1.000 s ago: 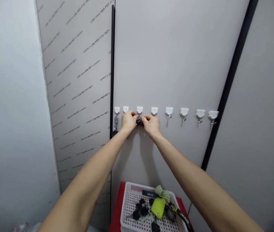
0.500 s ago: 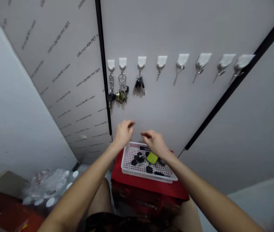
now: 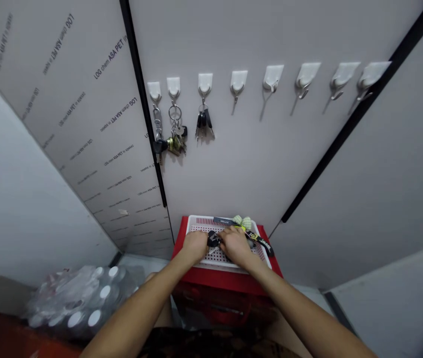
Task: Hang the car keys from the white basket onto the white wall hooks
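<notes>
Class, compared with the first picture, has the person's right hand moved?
Yes, downward: judged against the fixed hooks, the right hand has dropped to the basket.

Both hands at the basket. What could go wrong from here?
1. The black-headed metal keys between the left hand and right hand might snag in the perforated white plastic basket.
2. The right hand could catch the black printed strap, which crosses the basket's right rim, and drag it out.

The left hand (image 3: pixel 195 246) and right hand (image 3: pixel 235 245) quit the third hook (image 3: pixel 205 84) from the left, leaving small keys (image 3: pixel 204 118) hanging, and dropped to the white basket (image 3: pixel 199 227), coming to its black keys (image 3: pixel 213 239).
</notes>
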`<state>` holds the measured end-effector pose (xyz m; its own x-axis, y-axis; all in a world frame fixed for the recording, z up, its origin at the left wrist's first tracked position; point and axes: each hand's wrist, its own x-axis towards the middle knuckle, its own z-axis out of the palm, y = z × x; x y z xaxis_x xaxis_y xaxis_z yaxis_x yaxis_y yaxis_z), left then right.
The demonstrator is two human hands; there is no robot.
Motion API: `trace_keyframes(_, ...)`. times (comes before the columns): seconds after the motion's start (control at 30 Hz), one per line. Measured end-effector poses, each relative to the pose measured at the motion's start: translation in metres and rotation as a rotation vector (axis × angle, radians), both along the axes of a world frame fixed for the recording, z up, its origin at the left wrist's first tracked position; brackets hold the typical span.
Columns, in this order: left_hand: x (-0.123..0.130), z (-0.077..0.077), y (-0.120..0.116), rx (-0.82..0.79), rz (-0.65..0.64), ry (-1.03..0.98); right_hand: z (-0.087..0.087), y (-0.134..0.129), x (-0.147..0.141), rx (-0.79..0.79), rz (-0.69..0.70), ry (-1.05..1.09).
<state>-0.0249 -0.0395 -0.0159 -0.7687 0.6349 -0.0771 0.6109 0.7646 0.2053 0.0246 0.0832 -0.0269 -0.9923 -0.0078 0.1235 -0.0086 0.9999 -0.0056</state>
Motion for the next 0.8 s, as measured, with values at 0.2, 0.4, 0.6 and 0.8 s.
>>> trace_keyframes(0.2,-0.008,-0.008,-0.003,0.201,-0.025,-0.049,-0.004,0.003,0.001,-0.039,0.013,0.001)
trace_keyframes(0.4,-0.027,-0.007,-0.013,0.798,0.11,-0.449,-0.004,0.002,0.001,-0.234,0.015,0.058)
trace_keyframes(0.6,-0.031,0.016,-0.017,1.054,0.122,-0.671,0.012,-0.006,-0.005,-0.7,0.047,0.288)
trace_keyframes(0.8,-0.026,0.049,-0.01,1.113,0.078,-0.602,0.039,-0.015,-0.012,-1.055,0.059,0.284)
